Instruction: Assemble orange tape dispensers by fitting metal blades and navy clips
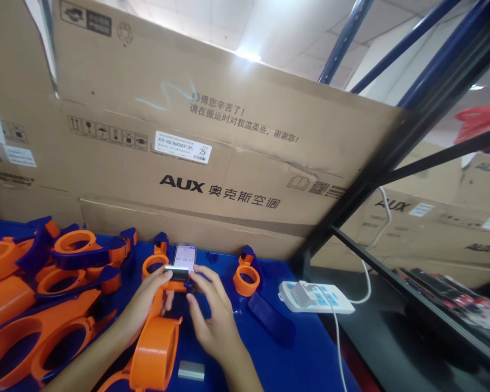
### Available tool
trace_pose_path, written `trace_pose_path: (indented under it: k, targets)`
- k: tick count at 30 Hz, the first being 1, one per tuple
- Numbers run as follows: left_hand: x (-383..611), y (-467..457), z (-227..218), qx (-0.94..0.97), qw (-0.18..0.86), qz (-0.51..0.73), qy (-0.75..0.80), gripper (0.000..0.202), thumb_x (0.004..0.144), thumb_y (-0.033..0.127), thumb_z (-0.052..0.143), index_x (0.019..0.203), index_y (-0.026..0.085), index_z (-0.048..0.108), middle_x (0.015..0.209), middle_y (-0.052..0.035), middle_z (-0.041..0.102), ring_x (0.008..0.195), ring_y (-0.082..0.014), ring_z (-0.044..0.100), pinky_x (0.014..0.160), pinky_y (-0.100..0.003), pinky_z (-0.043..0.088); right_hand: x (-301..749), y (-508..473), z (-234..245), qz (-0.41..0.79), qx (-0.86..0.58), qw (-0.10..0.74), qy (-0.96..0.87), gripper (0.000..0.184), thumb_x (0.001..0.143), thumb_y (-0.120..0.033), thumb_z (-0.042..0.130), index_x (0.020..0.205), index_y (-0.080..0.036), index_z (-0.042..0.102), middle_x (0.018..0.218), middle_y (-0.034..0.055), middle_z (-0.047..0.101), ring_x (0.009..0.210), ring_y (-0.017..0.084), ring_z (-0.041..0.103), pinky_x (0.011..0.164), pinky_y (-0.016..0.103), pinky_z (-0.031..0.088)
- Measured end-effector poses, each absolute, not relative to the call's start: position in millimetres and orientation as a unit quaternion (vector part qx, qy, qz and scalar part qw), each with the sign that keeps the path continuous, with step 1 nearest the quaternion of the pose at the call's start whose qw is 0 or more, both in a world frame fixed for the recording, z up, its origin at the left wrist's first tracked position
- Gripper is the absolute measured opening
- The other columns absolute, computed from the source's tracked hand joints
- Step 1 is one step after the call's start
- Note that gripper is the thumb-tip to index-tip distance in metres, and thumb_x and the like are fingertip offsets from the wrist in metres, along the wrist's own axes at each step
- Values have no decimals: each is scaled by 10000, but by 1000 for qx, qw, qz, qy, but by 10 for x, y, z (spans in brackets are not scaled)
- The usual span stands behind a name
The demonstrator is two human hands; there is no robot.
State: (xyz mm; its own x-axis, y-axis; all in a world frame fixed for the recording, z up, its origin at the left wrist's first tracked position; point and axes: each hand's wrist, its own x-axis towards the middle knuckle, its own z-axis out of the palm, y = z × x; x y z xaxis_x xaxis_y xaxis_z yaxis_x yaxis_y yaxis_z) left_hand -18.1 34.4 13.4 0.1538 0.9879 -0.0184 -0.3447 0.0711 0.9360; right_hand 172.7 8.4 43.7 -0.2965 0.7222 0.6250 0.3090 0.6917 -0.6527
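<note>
And here we are at the blue tabletop (306, 340), with both hands at work in the middle! The left hand (142, 299) comes in from the left, its grip closed around the upper end of an orange tape dispenser (153, 348), thumb pressed up by a dark plate (177, 274) with a pale, shiny upper edge. The dispenser's broad orange drum hangs below, toward the near edge, between the two forearms.

Over on the other side, the right hand (216, 316) curves in, its index fingertip up at the plate's right end, its thumb lower, beside a small dark blue part (189, 286). There's a gap between thumb and finger; whether that grip is pinching anything, I can't tell from up here, as the fingertips are small and soft.

Just beyond the hands, a phone (185, 253) leans up with digits lit on its screen. Below them, a silvery metal block (191, 371) lies on the tabletop, between dispenser and right forearm. Off to the left, a crowded heap of orange and blue dispensers (81, 260)! To the right, another orange ring (237, 283) stands near a flat blue piece (271, 319), and farther right sits a white power strip (338, 300) with a plug in it. Behind it all rises a big AUX carton (228, 231).
</note>
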Motion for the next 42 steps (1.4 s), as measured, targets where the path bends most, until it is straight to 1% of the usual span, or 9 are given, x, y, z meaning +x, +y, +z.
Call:
trace_pose_path:
  k: [2, 4, 6, 9, 17, 20, 25, 34, 42]
  targets:
    - [-171, 328, 138, 427, 635, 531, 364, 411, 914, 565, 621, 782, 178, 655, 535, -32, 671, 443, -150, 573, 472, -250, 430, 1741, 83, 441, 207, -330, 488, -781, 491, 982, -139, 597, 1431, -339, 611, 1499, 110, 543, 1334, 294, 589, 1057, 467, 570]
    - [-168, 295, 151, 429, 644, 528, 350, 375, 916, 541, 638, 872, 170, 673, 629, -49, 712, 538, -176, 634, 547, -272, 485, 1750, 82, 444, 208, -328, 486, -783, 489, 984, -136, 594, 1427, -340, 616, 1513, 113, 533, 1325, 291, 599, 1046, 463, 578]
    - [-174, 254, 164, 430, 660, 515, 338, 301, 902, 468, 686, 965, 175, 669, 692, -49, 730, 593, -191, 665, 602, -294, 513, 1752, 81, 445, 206, -325, 490, -782, 493, 982, -132, 594, 1427, -342, 617, 1504, 111, 546, 1318, 288, 606, 1056, 468, 571]
    - [-185, 211, 179, 421, 678, 501, 335, 218, 857, 350, 735, 972, 185, 651, 722, -38, 731, 585, -184, 669, 593, -292, 511, 1748, 82, 440, 187, -320, 497, -784, 503, 971, -119, 607, 1422, -341, 621, 1475, 107, 582, 1328, 290, 602, 1088, 484, 544]
    - [-228, 195, 302, 439, 652, 496, 369, 193, 858, 310, 735, 968, 176, 650, 605, 7, 671, 497, -136, 590, 490, -221, 453, 1747, 96, 425, 159, -309, 497, -795, 493, 960, -110, 631, 1415, -298, 611, 1446, 107, 627, 1328, 279, 614, 1093, 473, 551]
    - [-256, 205, 341, 471, 637, 492, 361, 195, 876, 288, 727, 1023, 174, 668, 579, 37, 630, 480, -124, 569, 506, -223, 462, 1751, 99, 429, 160, -309, 492, -797, 486, 956, -107, 635, 1406, -290, 610, 1440, 103, 634, 1331, 270, 613, 1093, 457, 554]
    - [-272, 201, 328, 496, 625, 489, 353, 248, 912, 319, 716, 1117, 189, 664, 587, 45, 627, 472, -121, 550, 528, -236, 473, 1757, 98, 426, 189, -307, 491, -793, 483, 954, -115, 639, 1401, -296, 609, 1446, 100, 629, 1321, 269, 622, 1001, 416, 617]
    - [-269, 201, 344, 512, 606, 498, 350, 272, 916, 301, 705, 1154, 184, 644, 602, 59, 593, 471, -116, 543, 501, -230, 457, 1753, 77, 446, 213, -311, 479, -793, 437, 962, -135, 639, 1371, -291, 641, 1459, 91, 630, 1301, 270, 645, 970, 405, 629]
    - [-264, 204, 309, 503, 613, 493, 357, 374, 893, 229, 684, 1254, 188, 592, 589, 65, 601, 488, -128, 549, 529, -249, 463, 1743, 69, 457, 212, -325, 480, -787, 452, 946, -142, 663, 1373, -287, 635, 1423, 95, 667, 1151, 254, 732, 953, 396, 628]
